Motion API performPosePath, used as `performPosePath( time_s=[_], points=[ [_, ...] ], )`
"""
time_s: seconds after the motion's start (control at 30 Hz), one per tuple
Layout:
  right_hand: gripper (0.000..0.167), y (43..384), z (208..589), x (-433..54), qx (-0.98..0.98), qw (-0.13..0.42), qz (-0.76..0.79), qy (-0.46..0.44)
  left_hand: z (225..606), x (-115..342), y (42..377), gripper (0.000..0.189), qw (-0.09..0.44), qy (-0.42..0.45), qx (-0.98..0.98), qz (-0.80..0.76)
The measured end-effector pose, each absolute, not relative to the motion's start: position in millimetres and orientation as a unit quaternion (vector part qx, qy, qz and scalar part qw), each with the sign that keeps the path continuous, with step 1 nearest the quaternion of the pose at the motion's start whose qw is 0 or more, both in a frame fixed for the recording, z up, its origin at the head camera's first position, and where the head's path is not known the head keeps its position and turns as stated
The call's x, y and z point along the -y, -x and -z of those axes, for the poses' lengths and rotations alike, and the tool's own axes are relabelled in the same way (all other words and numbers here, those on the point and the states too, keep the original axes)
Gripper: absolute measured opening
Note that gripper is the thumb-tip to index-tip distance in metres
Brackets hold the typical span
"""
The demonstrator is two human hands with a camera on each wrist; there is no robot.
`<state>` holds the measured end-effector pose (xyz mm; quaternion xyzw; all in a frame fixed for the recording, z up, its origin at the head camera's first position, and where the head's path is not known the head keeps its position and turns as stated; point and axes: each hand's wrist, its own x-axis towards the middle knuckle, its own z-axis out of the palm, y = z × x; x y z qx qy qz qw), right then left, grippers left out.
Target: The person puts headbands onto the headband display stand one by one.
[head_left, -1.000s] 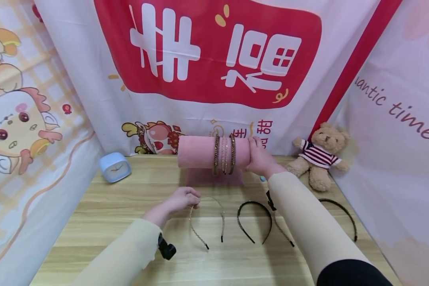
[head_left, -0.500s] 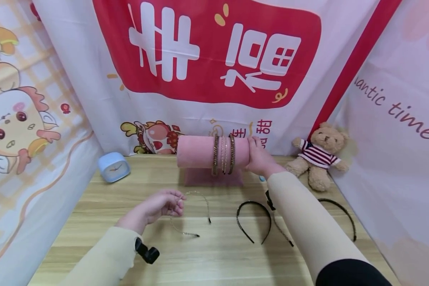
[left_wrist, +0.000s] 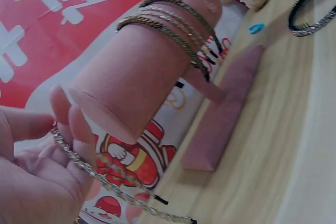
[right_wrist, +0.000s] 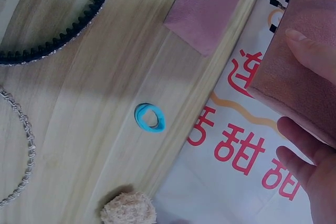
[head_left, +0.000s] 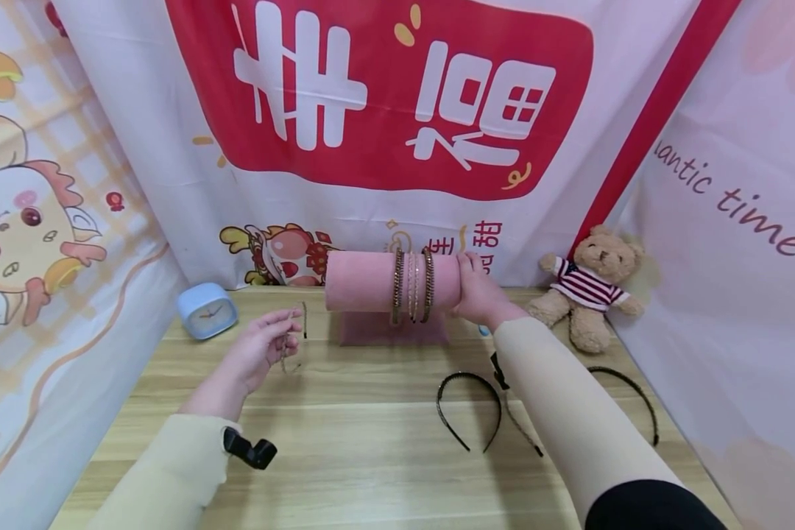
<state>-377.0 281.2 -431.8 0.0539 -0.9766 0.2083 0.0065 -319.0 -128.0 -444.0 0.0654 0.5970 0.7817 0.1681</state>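
A thin gold twisted headband (left_wrist: 113,187) hangs from my left hand (head_left: 258,350), pinched between thumb and fingers. This hand is raised left of a pink cylindrical headband stand (head_left: 361,281), and in the left wrist view the headband is close to the cylinder's near end but apart from it. Several headbands (head_left: 428,287) sit around the cylinder, two dark gold ones with thinner pale ones between. My right hand (head_left: 482,291) grips the stand's right end; its thumb (right_wrist: 312,53) lies on the pink surface, with fingers around the end edge.
A black headband (head_left: 467,374), a chain-like headband (right_wrist: 29,145) and another dark headband (head_left: 642,397) lie on the wooden table at right. A blue hair tie (right_wrist: 149,118) is near the stand. A teddy bear (head_left: 589,291) and blue clock (head_left: 207,311) flank it; printed cloths rise behind.
My left hand has lifted the gold headband off the table and carried it left and up toward the stand's left end, turning it. My right hand has stayed on the stand.
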Motion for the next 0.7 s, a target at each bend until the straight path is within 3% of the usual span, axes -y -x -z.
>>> performPosePath(
  time_s=[0.27, 0.7],
  points=[
    [0.132, 376.5, 432.0, -281.3, 0.977, 0.011, -0.206, -0.055, 425.2, 122.7, 337.9, 0.039, 0.087, -0.046, -0.558, -0.824],
    [0.131, 378.3, 433.1, -285.1, 0.977, 0.012, -0.207, -0.054, 406.0, 81.0, 371.9, 0.045, 0.080, -0.006, -0.508, -0.857]
  ],
)
